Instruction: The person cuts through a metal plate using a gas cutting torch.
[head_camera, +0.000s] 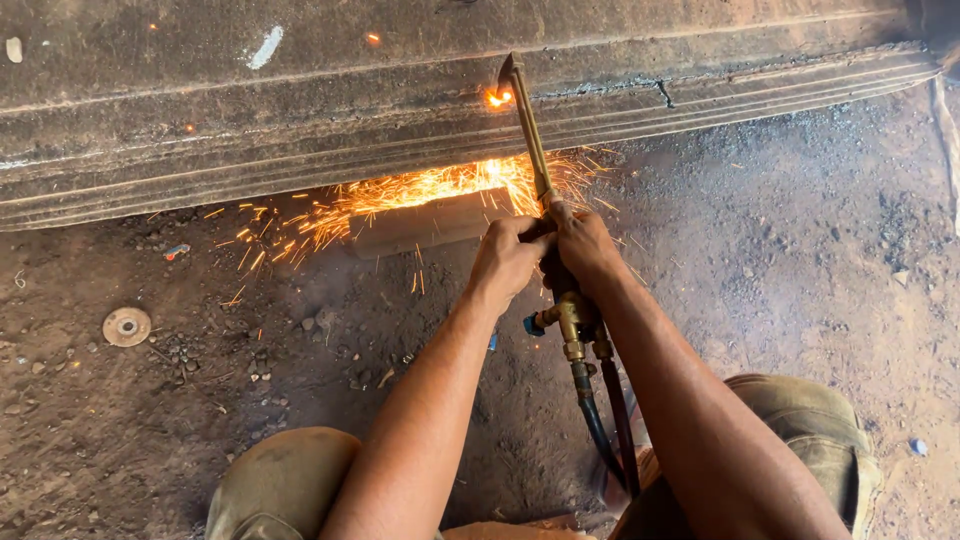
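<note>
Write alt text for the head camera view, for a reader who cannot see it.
Two bare hands, left hand and right hand, grip a long brass cutting torch whose lit tip meets a stack of long rusty steel plates, throwing orange sparks over the dirt ground. Two hoses trail back between the person's knees.

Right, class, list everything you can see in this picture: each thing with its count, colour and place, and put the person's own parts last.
cutting torch: one, brass, centre, tip at the beam
metal beam: one, grey-brown, across the top
flame: one, orange, at the torch tip
sparks: many, orange, under the beam
block: one, dull grey, below the sparks
hoses: two, dark, trailing from the torch
disc: one, pale, on dirt at left
ground: brown dirt with stones
knees: two, khaki trousers, bottom
left hand: gripping the torch
right hand: gripping the torch
</note>
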